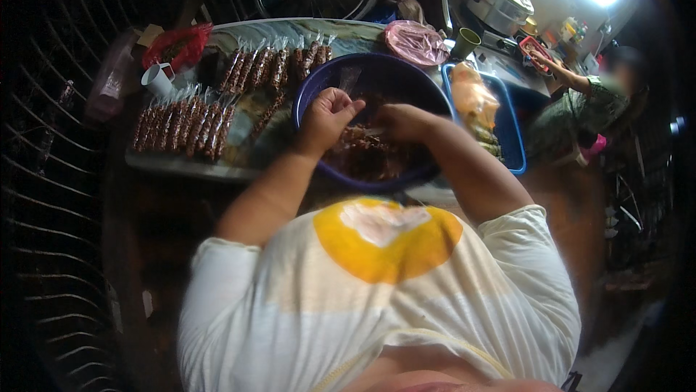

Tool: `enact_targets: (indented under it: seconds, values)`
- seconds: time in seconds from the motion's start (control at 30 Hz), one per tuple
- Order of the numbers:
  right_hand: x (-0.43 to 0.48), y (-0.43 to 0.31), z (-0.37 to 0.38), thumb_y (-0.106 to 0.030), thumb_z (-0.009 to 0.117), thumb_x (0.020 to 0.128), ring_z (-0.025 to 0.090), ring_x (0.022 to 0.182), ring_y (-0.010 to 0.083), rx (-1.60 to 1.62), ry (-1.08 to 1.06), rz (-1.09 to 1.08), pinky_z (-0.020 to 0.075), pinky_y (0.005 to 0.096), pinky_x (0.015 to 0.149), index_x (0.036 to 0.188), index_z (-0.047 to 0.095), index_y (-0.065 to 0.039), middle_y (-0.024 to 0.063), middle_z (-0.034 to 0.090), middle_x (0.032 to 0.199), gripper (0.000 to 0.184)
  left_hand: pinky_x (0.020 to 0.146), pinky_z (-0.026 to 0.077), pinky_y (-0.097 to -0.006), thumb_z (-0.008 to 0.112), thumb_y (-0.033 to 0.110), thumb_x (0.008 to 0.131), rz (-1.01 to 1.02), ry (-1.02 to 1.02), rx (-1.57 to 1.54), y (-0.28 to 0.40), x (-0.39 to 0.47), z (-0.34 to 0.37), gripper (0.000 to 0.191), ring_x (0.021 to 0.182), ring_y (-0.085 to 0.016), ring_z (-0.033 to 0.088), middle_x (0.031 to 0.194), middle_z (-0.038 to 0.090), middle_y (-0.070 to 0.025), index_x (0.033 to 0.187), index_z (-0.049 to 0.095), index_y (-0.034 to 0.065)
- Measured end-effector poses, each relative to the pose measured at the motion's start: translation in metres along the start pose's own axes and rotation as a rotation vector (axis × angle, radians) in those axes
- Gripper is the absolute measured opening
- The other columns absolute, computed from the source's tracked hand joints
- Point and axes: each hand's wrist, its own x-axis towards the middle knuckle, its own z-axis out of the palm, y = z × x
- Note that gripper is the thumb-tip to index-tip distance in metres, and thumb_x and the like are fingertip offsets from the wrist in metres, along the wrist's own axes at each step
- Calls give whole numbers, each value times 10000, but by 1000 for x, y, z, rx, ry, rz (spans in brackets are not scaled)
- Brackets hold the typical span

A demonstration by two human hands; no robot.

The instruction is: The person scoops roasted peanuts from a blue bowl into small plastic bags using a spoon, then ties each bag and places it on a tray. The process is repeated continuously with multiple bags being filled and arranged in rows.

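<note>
A large dark-blue plastic basin (375, 179) stands at the table's front edge, with a loose brown, nut-like food mix (361, 155) in it. Over its left side my left hand (329, 112) is closed, thumb against the fingers, and a narrow clear plastic bag (350, 78) rises from behind the fingertips. My right hand (402, 122) reaches down into the basin, blurred, its fingers mostly hidden. Beside those fingers shows a small pale object, perhaps a spoon. To the left lie a front row of filled clear bags (182, 125) and a back row of filled bags (258, 68).
A white mug (157, 81) and a red plastic bag (179, 47) sit at the far left. Right of the basin are a blue tray (516, 142) with bagged goods, a pink plastic bag (417, 43) and a green cup (466, 41). Another person (590, 98) works at the right.
</note>
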Motion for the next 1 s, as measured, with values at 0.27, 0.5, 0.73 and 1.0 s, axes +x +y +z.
enact_targets:
  seconds: [0.27, 0.5, 0.73, 1.0]
  values:
    - [-58, -26, -93, -141, 730, 782, 659, 974, 259, 63, 264, 193, 502, 364, 872, 1048, 671, -74, 114, 690, 1017, 280, 610, 415, -195, 739, 69, 870, 24, 5, -62, -12, 0, 2, 175, 644, -27, 443, 723, 528, 72, 806, 577, 84]
    - [-84, -62, -134, -138, 720, 828, 669, 979, 255, 45, 437, 120, 512, 361, 869, 1051, 668, -74, 96, 700, 994, 238, 592, 417, -205, 768, 40, 827, 63, 32, 50, 21, -8, 5, 221, 632, -38, 412, 691, 477, 63, 787, 554, 80]
    - [-90, -85, -143, -142, 712, 816, 662, 952, 286, -115, 474, 95, 518, 381, 841, 1003, 679, -86, 101, 688, 966, 198, 607, 451, -213, 758, 24, 825, 47, 47, 70, 22, -8, 6, 222, 624, -37, 461, 681, 517, 47, 784, 545, 72]
    - [-82, -94, -138, -130, 702, 803, 653, 935, 307, -133, 490, 79, 512, 397, 822, 980, 681, -83, 112, 681, 941, 185, 669, 510, -226, 699, -7, 860, 60, -23, -36, 11, -6, 5, 168, 677, -52, 589, 735, 613, 6, 794, 558, 57]
